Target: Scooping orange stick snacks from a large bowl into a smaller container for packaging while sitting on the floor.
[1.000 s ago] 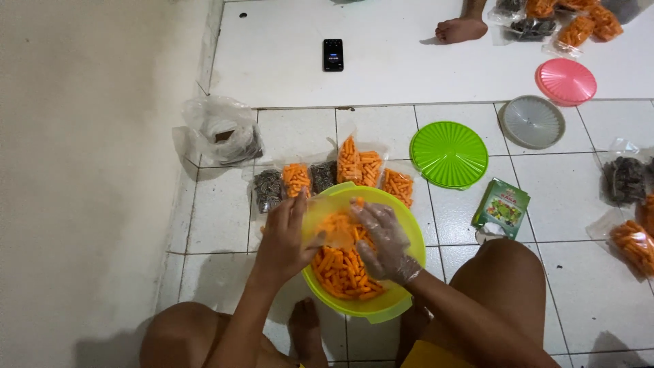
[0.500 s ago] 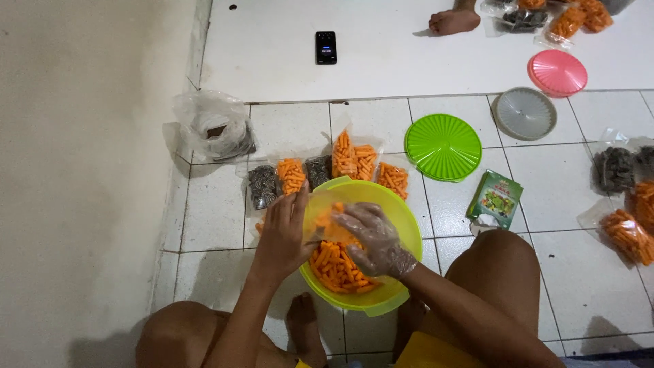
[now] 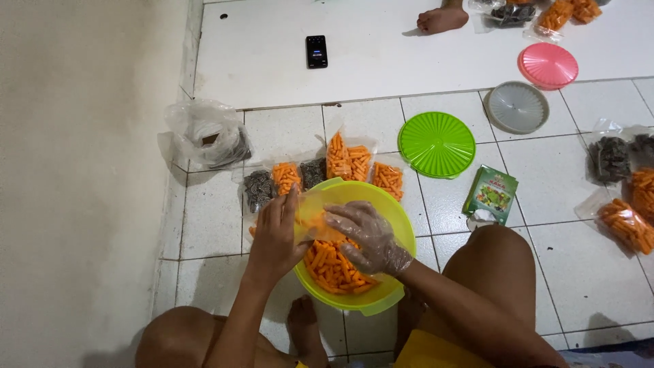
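Head view, looking down at a white tiled floor [image 3: 211,218], wall along the left edge. Leftmost item: one crumpled clear plastic bag [image 3: 208,140] with something dark inside, near the wall. Next, a row of sealed snack packets beyond the bowl: one dark packet [image 3: 258,189], one orange packet [image 3: 286,177], a second dark packet [image 3: 313,172], then two more orange packets [image 3: 347,158] [image 3: 388,178]; count five in the row, three orange, two dark. Left hand [image 3: 276,238], bare, is closed on the edge of one small clear bag [image 3: 313,217], holding it at the left rim of the lime-green bowl [image 3: 402,225]. Right hand [image 3: 368,238], in a thin clear glove, has fingers curled loosely at the bag's mouth over the bowl; whether it pinches anything cannot be told. The bowl sits on the floor between the person's knees and holds a heap of orange snack sticks [image 3: 330,267]. One black phone [image 3: 317,51] lies on the raised white platform at the far side. Right of the bowl: one green lid [image 3: 437,144], one green sachet [image 3: 491,195], one grey lid [image 3: 518,107], one pink lid [image 3: 548,65]; three lids total. At the right edge, more packets, one dark [image 3: 610,158] and one orange [image 3: 625,225] clearly seen. Another person's foot [image 3: 443,19] rests at the top edge.
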